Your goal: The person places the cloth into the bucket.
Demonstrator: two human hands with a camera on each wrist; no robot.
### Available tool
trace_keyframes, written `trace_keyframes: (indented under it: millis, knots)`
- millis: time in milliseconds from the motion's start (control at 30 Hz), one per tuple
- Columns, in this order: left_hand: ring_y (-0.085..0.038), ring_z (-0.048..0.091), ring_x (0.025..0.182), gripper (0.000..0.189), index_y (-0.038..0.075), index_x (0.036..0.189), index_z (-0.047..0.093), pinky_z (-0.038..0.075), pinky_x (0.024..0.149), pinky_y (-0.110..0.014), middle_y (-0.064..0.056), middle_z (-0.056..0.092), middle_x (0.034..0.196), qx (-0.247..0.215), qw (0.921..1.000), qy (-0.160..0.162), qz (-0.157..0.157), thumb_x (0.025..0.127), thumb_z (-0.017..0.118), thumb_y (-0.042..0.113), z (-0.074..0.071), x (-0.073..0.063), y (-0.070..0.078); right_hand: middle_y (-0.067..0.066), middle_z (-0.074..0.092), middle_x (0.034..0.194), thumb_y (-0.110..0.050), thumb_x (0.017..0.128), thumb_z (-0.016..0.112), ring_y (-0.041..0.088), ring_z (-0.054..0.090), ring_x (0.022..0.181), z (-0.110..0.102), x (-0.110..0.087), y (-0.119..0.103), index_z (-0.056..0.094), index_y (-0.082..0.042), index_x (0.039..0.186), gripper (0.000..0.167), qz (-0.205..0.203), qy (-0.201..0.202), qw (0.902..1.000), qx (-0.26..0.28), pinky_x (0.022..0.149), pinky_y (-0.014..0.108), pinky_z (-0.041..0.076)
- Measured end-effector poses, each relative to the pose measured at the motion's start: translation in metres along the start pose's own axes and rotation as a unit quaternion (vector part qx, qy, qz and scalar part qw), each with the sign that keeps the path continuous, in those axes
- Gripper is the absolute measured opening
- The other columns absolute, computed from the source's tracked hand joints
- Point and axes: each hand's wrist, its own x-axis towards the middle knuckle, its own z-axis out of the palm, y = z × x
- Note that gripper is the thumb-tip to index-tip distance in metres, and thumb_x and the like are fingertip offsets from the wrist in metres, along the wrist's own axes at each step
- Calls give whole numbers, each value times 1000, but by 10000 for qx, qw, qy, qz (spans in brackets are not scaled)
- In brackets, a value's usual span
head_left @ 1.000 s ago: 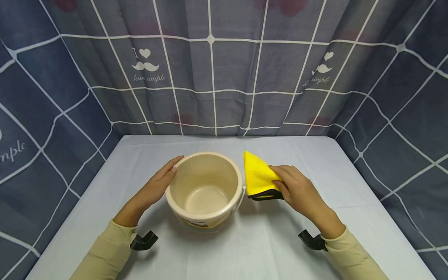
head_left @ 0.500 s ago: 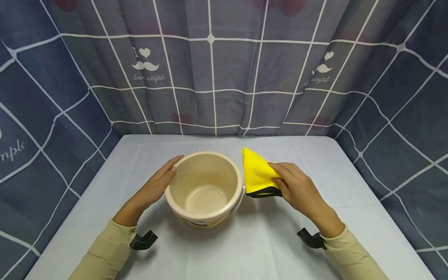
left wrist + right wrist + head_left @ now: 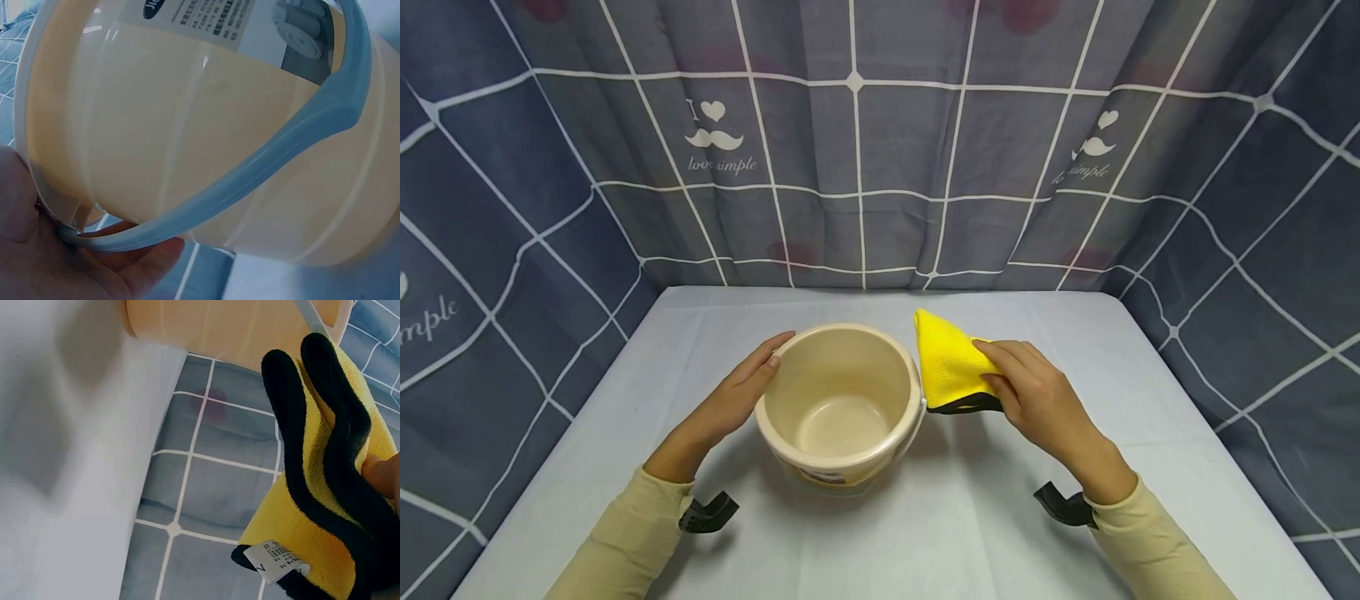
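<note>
A cream plastic bucket (image 3: 839,375) stands near the middle of the white table, its mouth tipped toward the head camera. My left hand (image 3: 741,392) grips its left side, thumb at the rim and fingers along the outer wall. In the left wrist view, the bucket's pale handle (image 3: 250,172) hangs across a printed label (image 3: 212,25), and fingers show beneath it. To the right of the bucket, my right hand (image 3: 1037,396) pinches a folded yellow cloth (image 3: 951,367) with black edging, held above the table. A white tag (image 3: 275,559) sticks out from the cloth in the right wrist view.
The white-covered table (image 3: 865,550) reaches back to a grey-blue checked curtain (image 3: 895,167), which also hangs on both sides. Black wrist mounts (image 3: 709,512) sit at both sleeve cuffs.
My right hand has lifted the yellow cloth slightly up and to the left, closer to the bucket's right rim. The left hand and the bucket have stayed in place.
</note>
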Motion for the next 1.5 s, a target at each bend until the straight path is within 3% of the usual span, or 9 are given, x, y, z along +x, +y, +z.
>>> trace_keyframes:
  millis: [100,300,367,500,733,867,1333,1500]
  knots:
    - [-33,30,144,52,5,159,28,27,107,-17,-18,35,159,6,10000,4,-99,113,31,29,0,0,0,13,67,116,6,83,79,30,62,107,-2,2,0,63,-1,134,54,-19,10,10000,-15,88,45,55]
    - [-32,28,146,53,6,160,27,23,115,-46,-16,34,159,65,9998,-11,-199,113,31,32,-1,1,-1,13,66,117,5,84,79,30,61,108,-6,5,-1,62,-1,134,53,55,32,10000,-41,91,41,53]
    - [-33,28,146,53,6,160,26,24,115,-43,-17,34,159,71,9998,-17,-194,113,31,31,-1,0,-1,13,66,118,4,85,78,29,61,109,-8,6,-2,62,-1,135,52,81,13,10000,-26,92,40,52]
    - [-33,29,145,53,6,160,27,27,110,-24,-17,34,159,44,9998,-23,-172,113,30,31,0,0,-1,14,66,120,3,87,77,29,61,111,-9,8,-2,62,-1,135,51,72,-16,10000,0,95,37,50]
    - [-33,28,146,53,5,160,26,24,115,-44,-17,34,160,56,9998,-21,-210,113,30,31,0,0,0,14,66,120,3,86,76,30,61,111,-9,13,-4,62,0,135,51,-54,146,9999,52,96,37,49]
    - [-32,28,146,54,5,160,26,25,114,-34,-16,34,160,45,9997,5,-231,113,30,31,0,1,0,14,67,119,3,86,76,30,61,110,-9,17,-5,63,0,134,50,-123,269,9995,82,96,36,48]
    - [-32,28,146,54,6,160,26,25,114,-36,-16,34,159,48,9997,-17,-220,113,30,32,0,0,0,15,67,118,8,82,79,31,62,108,-10,26,-11,62,-1,135,56,-193,412,9988,169,93,40,51]
    - [-35,26,147,54,2,159,25,26,108,-19,-19,33,160,36,9999,-39,-98,113,30,30,0,1,-1,16,67,117,11,81,79,32,62,107,-9,30,-12,63,1,134,57,-325,558,9977,223,94,39,50]
